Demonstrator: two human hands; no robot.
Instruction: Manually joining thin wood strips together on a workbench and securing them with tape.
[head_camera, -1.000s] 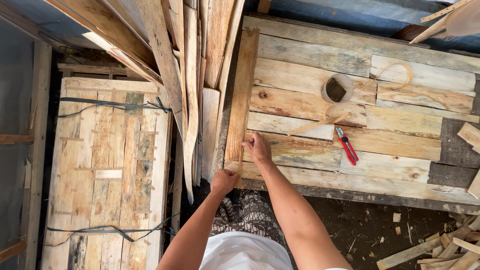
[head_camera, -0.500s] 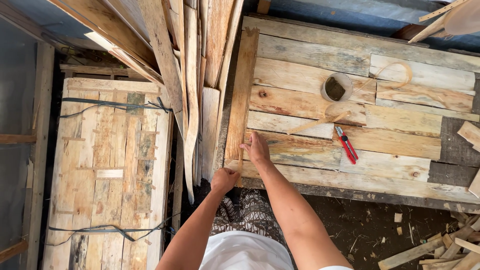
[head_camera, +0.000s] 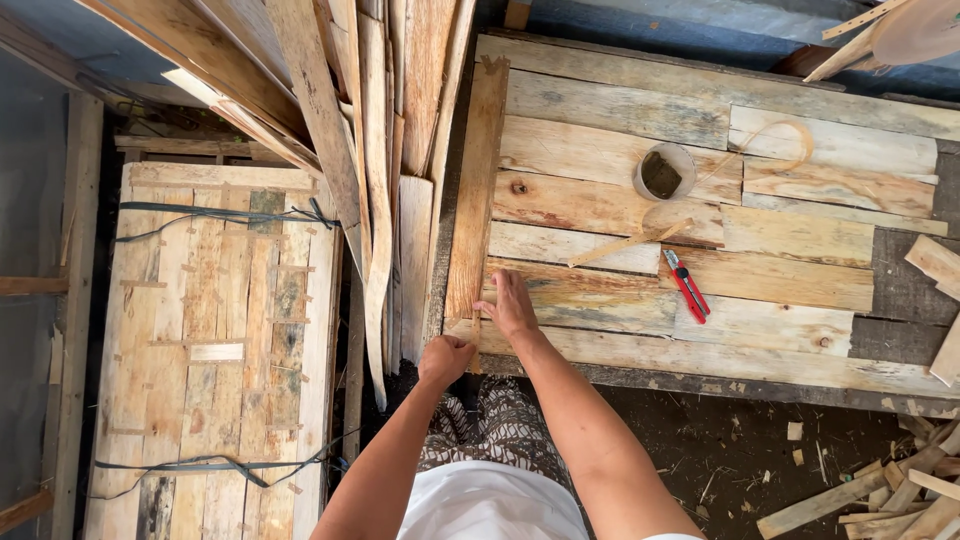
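— Nothing much has shifted since a second ago: both hands sit where they were, and the plank has not slid.

— What does the head view show?

— A long narrow plank (head_camera: 476, 190) lies along the left edge of the plank-topped workbench (head_camera: 830, 370), its long axis running from near to far. The left hand (head_camera: 446, 358) is closed on its near end, fingers curled around the wood at the bench's near-left corner. The right hand (head_camera: 510, 305) lies flat on the bench top just right of that end, fingers together and pointing far, touching the plank's right edge.

— So which hand is nearer the plank?

— The left; it grips the end, and the rest of the plank stretches away beyond its fingers.

— Anything else around?

— A red utility knife (head_camera: 687, 285) lies well right of the hands, a round hole (head_camera: 662, 173) beyond it. Loose boards (head_camera: 370, 150) lean just left of the plank, and a strapped wooden pallet (head_camera: 215, 330) sits far left.
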